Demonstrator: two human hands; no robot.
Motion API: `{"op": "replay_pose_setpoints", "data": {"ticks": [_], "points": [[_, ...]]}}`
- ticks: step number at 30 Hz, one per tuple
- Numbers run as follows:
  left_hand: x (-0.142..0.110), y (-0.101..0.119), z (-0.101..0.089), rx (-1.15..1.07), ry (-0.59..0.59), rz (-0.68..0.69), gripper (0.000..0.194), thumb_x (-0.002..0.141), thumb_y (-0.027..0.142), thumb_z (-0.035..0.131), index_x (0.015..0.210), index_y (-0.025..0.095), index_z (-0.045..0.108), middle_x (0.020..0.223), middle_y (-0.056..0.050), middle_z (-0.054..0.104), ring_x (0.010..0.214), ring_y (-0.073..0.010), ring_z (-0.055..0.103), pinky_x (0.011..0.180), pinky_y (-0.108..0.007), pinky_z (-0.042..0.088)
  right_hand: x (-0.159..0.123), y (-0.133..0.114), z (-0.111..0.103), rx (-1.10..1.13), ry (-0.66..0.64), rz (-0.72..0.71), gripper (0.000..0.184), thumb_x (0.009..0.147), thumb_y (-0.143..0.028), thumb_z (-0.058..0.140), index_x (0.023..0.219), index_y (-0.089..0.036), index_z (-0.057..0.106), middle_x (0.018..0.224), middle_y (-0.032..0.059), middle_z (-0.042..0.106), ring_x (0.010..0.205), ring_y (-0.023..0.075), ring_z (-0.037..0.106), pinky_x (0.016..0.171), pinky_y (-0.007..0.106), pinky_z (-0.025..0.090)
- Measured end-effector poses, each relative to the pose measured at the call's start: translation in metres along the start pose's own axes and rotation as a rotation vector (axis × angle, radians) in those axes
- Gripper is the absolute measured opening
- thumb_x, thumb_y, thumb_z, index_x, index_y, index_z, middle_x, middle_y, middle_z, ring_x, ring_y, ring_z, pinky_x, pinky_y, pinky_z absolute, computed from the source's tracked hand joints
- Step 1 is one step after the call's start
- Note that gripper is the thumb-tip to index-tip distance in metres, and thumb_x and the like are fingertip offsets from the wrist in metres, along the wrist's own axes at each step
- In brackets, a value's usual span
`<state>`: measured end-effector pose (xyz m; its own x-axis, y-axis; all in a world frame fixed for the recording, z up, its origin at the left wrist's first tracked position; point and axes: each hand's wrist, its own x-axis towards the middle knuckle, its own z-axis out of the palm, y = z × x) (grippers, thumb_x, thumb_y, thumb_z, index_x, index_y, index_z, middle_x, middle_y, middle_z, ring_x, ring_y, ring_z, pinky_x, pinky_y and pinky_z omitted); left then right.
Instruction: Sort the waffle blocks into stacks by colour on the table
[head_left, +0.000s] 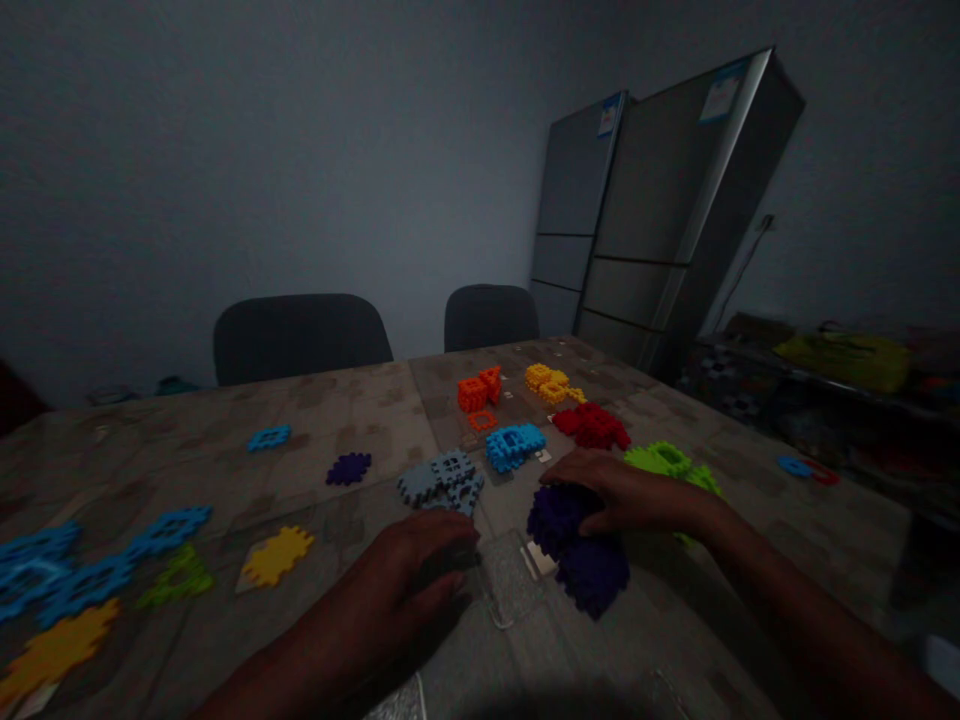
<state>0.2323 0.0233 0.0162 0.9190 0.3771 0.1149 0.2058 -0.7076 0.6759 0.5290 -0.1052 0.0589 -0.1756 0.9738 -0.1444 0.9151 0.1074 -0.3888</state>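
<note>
Purple toothed building pieces (592, 575) are heaped on the near right of the table. My right hand (611, 490) lies over the upper part of this heap, its thumb and fingers closed round some purple pieces. My left hand (412, 570) is held low above the table, thumb and fingers apart, with nothing visible in it. Just beyond its fingertips sits a pile of grey toothed pieces (439, 482). Blue pieces (514, 446) are stacked behind the grey ones. Red pieces (592, 426) and lime green pieces (664, 460) lie beyond my right hand.
Orange pieces (478, 390) and yellow pieces (551, 382) stand farther back. On the left lie joined blue pieces (94, 580), a green triangle piece (180, 578), a yellow piece (277, 555) and a purple piece (349, 468). Two chairs (300, 335) stand behind the table (360, 400).
</note>
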Motion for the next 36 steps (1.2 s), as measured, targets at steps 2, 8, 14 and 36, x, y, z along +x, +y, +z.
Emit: {"op": "replay_pose_setpoints", "data": {"ticks": [2, 8, 14, 36], "points": [[0.002, 0.002, 0.000, -0.016, -0.003, 0.005, 0.035, 0.087, 0.024, 0.054, 0.120, 0.028, 0.064, 0.130, -0.004, 0.063, 0.121, -0.0237, 0.057, 0.106, -0.041, 0.044, 0.003, -0.003, 0.000, 0.003, -0.017, -0.004, 0.069, 0.073, -0.013, 0.076, 0.138, -0.020, 0.055, 0.137, 0.0117, 0.057, 0.129, 0.0284, 0.047, 0.111, 0.041, 0.033], [0.009, 0.005, 0.012, -0.045, -0.053, 0.044, 0.033, 0.087, 0.023, 0.054, 0.118, 0.024, 0.063, 0.125, -0.006, 0.065, 0.116, -0.0234, 0.058, 0.104, -0.041, 0.044, 0.002, -0.004, -0.002, 0.030, -0.041, -0.008, 0.069, 0.073, -0.009, 0.071, 0.139, -0.021, 0.054, 0.139, 0.0105, 0.056, 0.130, 0.0265, 0.047, 0.111, 0.040, 0.034], [0.027, 0.016, 0.035, -0.047, -0.120, 0.028, 0.033, 0.081, 0.017, 0.058, 0.112, 0.026, 0.066, 0.119, -0.004, 0.066, 0.112, -0.0223, 0.059, 0.101, -0.038, 0.044, -0.018, 0.013, -0.005, 0.096, 0.105, 0.048, 0.059, 0.083, -0.018, 0.059, 0.141, -0.022, 0.050, 0.147, 0.0096, 0.049, 0.135, 0.0262, 0.044, 0.113, 0.044, 0.033], [0.069, 0.027, 0.051, -0.001, -0.188, 0.071, 0.028, 0.076, 0.008, 0.055, 0.095, 0.022, 0.070, 0.099, -0.004, 0.072, 0.094, -0.0199, 0.066, 0.087, -0.031, 0.050, -0.037, 0.029, 0.028, -0.010, 0.325, 0.331, 0.055, 0.086, -0.016, 0.047, 0.141, -0.020, 0.050, 0.132, 0.0148, 0.064, 0.114, 0.0292, 0.063, 0.097, 0.045, 0.048]]}}
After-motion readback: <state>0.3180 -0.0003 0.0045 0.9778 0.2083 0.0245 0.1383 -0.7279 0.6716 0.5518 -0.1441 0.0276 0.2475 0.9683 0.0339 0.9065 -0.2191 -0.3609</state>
